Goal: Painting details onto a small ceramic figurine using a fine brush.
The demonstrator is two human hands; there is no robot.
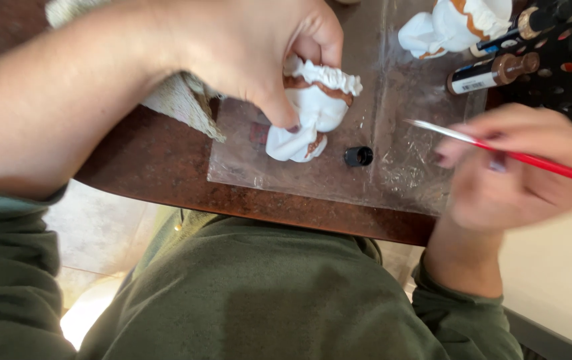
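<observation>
Head view: left hand [246,47] grips white figurine [313,110], right hand [506,167] pinches red paintbrush [499,150]; black cap [359,157] between.

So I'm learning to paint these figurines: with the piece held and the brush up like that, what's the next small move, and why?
Probably bring the brush leftward to the white figurine. The left hand grips the figurine over the clear plastic sheet, its brown-trimmed side showing, while the right hand holds the brush off to the side, its tip short of the piece. Whether the bristles carry paint is too blurred to tell.
</observation>
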